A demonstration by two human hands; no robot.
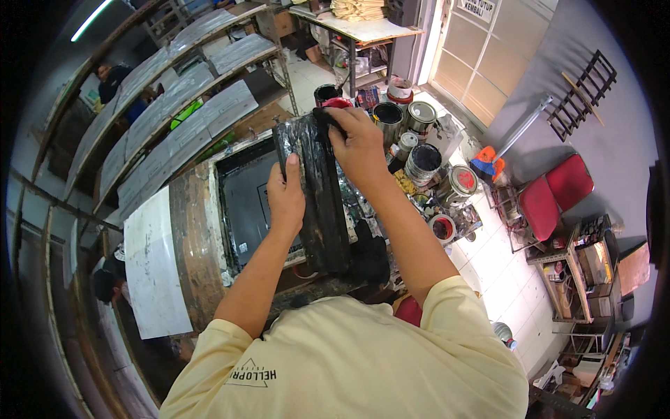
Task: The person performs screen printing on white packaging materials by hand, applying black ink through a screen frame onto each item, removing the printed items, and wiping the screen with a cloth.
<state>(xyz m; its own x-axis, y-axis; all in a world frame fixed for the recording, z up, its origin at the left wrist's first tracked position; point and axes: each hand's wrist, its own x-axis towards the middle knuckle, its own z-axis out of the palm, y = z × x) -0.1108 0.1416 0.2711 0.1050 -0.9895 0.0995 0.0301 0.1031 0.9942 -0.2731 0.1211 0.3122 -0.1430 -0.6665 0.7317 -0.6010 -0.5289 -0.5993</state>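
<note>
My left hand (287, 202) grips the near-left edge of a long, ink-blackened squeegee (319, 209), its thumb lying up along the side. At the squeegee's far end my right hand (359, 143) is closed on a black rag (325, 124), pressed against the top corner. The squeegee is tilted above the right side of a printing screen (213, 216), a pale frame with dark, ink-smeared mesh. A white sheet (157, 265) lies left of the screen on a stained wooden board (192, 241). Another black cloth (370, 258) hangs at the squeegee's near end.
Several paint cans (423, 164) and jars crowd the right side of the bench. Drying racks (202, 91) with printed sheets stand at the far left. A red chair (541, 206), a broom (488, 162) and a wooden shelf (565, 272) are to the right. Other people sit beyond the racks.
</note>
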